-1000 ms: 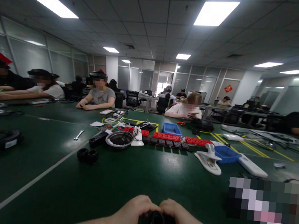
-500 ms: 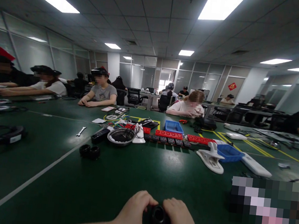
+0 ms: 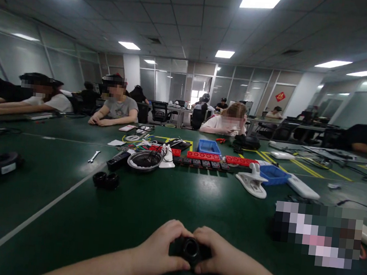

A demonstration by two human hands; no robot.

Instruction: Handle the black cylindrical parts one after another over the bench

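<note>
Low in the middle of the head view, a black round part [image 3: 190, 248] with a hollow centre sits between my two hands, its hole facing up towards me. My left hand [image 3: 158, 251] grips it from the left, fingers over the far side and thumb along the near side. From the right, my right hand [image 3: 221, 256] closes on it the same way, with the thumb near my left thumb. Both hands hide part of its sides. Farther off to the left, a pair of black cylindrical pieces [image 3: 106, 180] stands side by side on the green table [image 3: 150, 204].
Beyond lie a wrench [image 3: 94, 157], a round metal dish [image 3: 144, 161], red strips [image 3: 203, 156], two blue bins [image 3: 209, 147], and a white clamp-like stand [image 3: 252, 182]. A blurred-out patch [image 3: 317, 234] covers something at right. Several people sit around the table, one person [image 3: 119, 104] across from me.
My view has tilted down and turned slightly right, so the scene sits higher and farther left. Both hands show more fully, the right thumb now visible on the near side of the black part.
</note>
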